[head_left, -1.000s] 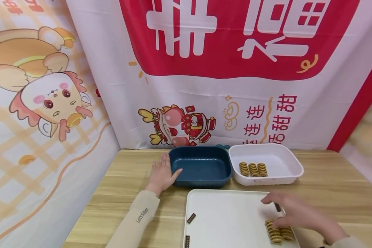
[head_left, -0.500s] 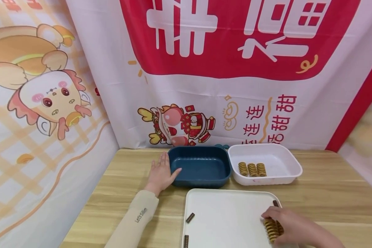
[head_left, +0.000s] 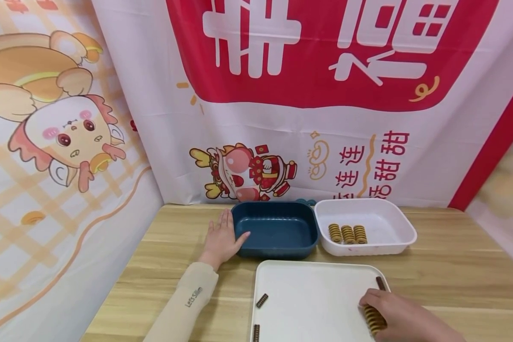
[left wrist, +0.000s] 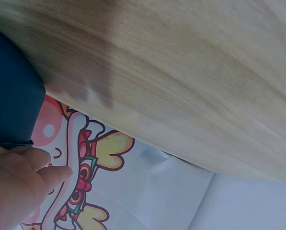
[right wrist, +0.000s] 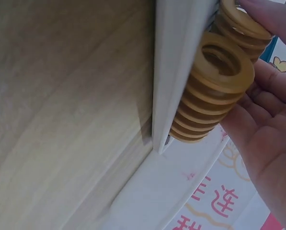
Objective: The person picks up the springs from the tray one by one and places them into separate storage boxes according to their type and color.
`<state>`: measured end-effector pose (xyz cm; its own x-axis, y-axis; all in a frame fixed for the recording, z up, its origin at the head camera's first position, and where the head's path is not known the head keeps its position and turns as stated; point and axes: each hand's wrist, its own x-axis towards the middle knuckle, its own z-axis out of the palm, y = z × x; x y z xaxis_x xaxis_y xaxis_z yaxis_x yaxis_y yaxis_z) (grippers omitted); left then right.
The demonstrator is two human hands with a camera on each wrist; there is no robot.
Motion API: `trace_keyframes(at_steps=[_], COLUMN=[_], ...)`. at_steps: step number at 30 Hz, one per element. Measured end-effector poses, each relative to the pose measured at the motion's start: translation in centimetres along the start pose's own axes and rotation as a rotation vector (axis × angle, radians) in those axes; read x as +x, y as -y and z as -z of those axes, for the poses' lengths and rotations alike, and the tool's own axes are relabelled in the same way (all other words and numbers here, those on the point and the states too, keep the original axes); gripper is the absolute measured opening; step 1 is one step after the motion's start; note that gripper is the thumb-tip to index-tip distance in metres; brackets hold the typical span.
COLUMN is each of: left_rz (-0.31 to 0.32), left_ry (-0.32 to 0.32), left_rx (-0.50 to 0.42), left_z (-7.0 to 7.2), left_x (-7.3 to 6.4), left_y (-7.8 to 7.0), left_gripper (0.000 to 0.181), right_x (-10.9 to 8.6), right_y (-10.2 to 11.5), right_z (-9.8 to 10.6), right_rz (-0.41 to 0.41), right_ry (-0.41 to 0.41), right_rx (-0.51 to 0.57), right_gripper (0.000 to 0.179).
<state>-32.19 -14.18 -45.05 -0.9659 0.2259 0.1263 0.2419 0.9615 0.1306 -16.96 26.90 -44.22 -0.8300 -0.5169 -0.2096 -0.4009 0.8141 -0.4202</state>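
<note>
My right hand (head_left: pixel 397 311) is low over the right side of a white tray (head_left: pixel 312 304). Thumb and fingers grip a yellow-brown coil spring (head_left: pixel 373 319) lying there. In the right wrist view, a second yellow coil spring (right wrist: pixel 214 86) is beside the held spring (right wrist: pixel 243 28), nearer the tray's rim; the hand hides it from the head view. My left hand (head_left: pixel 222 240) rests against the left side of a dark blue bin (head_left: pixel 278 251), fingers extended along the outside and thumb over the rim. Three yellow springs (head_left: pixel 348 234) stand in the white bin (head_left: pixel 389 247).
Small dark springs lie on the tray: one (head_left: pixel 262 300) at upper left, another (head_left: pixel 256 332) at the left edge, a third (head_left: pixel 380 283) beside the right hand. Both bins stand side by side behind the tray on the wooden table (head_left: pixel 154 275), before a printed cloth (head_left: pixel 278 128).
My right hand has lowered from above the tray onto the yellow springs and taken hold of one. The left hand has stayed at the blue bin.
</note>
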Motion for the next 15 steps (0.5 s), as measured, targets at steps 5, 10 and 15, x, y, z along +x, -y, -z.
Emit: trace_keyframes(at_steps=[5,10,15], left_rz=[-0.005,-0.007,-0.007], left_ry=[-0.013,-0.008,-0.007], left_rx=[0.0,0.005,0.008], left_z=[0.05,-0.04,-0.11], left_x=[-0.05,-0.04,-0.01], left_y=[0.04,0.08,0.05], left_gripper=[0.09,0.091,0.091], right_x=[0.11,0.13,0.04], right_y=[-0.03,-0.01,0.18], right_z=[-0.11,-0.13,-0.05], right_rz=[0.002,-0.023,-0.01], right_ry=[-0.003,0.013,0.007], right_rx=[0.021,0.054,0.028], right_gripper=[0.04,0.041,0.04])
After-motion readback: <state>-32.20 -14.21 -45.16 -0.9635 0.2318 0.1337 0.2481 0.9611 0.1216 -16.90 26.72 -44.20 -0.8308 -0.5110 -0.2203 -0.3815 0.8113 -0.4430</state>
